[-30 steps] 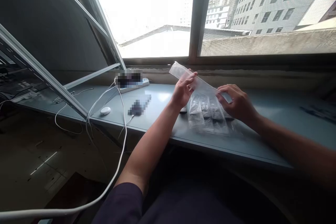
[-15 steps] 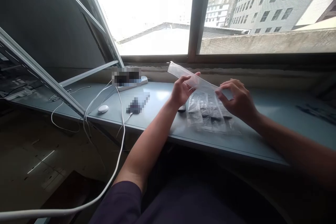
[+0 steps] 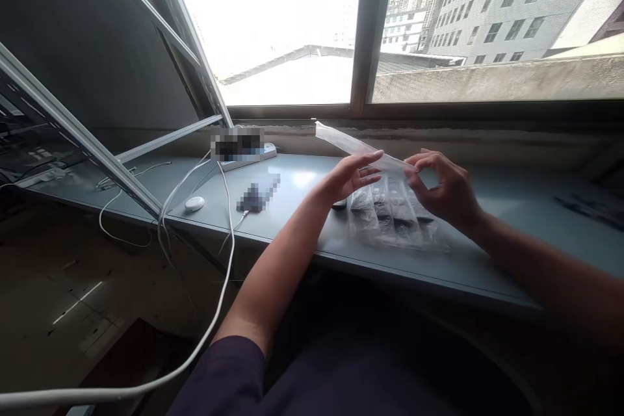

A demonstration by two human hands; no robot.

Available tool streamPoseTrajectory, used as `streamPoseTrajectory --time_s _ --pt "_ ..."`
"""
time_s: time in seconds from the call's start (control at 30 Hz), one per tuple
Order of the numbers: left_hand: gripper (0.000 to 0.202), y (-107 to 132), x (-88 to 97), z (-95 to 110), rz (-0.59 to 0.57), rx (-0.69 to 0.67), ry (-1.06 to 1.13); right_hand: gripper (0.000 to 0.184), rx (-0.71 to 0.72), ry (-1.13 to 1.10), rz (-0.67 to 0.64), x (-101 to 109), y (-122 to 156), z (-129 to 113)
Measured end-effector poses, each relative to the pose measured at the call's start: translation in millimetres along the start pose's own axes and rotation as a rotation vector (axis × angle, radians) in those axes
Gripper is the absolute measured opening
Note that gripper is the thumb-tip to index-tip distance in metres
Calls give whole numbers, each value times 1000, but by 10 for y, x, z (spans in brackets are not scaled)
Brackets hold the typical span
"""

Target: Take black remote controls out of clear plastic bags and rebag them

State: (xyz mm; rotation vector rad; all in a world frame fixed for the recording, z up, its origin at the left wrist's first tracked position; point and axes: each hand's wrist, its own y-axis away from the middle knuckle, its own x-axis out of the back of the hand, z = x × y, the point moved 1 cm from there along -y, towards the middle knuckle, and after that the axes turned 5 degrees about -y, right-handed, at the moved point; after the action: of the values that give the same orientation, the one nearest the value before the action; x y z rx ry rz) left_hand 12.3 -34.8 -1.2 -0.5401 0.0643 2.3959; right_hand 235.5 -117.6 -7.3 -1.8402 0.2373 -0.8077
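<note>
In the middle of the frame, the right hand (image 3: 446,192) pinches 1 end of a thin, floppy plastic bag (image 3: 348,142), light and likely slippery, while the left hand (image 3: 348,179) is open flat under it.

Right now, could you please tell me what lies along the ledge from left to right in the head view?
White cable → small white round device → power strip → left hand → pile of clear bags → right hand.

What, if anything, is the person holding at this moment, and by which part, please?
A long clear plastic sleeve, pinched near its right end by the right hand. The left hand is open with fingers stretched flat under its middle; whether it touches cannot be told.
</note>
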Motion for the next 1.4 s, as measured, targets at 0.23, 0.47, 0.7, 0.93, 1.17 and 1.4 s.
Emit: streamPoseTrajectory --time_s 0.23,0.47,0.7,0.93,1.17,1.4 --pt "39 -8 -21 -12 34 27 97 13 -34 -59 -13 -33 -4 -73" --pt "37 -16 -2 -41 53 113 128 4 -18 -69 -52 -103 6 -162" --pt "17 -60 64 -119 117 15 -3 17 -17 -35 -64 -187 57 -187" --pt "20 -23 28 -61 165 -70 45 28 20 -40 -121 -216 72 -151" --pt "30 -51 56 -101 150 -100 8 50 79 -45 -213 -229 103 -77" --pt "28 -25 63 -95 99 -121 -81 53 70 -75 -235 -227 107 -50"
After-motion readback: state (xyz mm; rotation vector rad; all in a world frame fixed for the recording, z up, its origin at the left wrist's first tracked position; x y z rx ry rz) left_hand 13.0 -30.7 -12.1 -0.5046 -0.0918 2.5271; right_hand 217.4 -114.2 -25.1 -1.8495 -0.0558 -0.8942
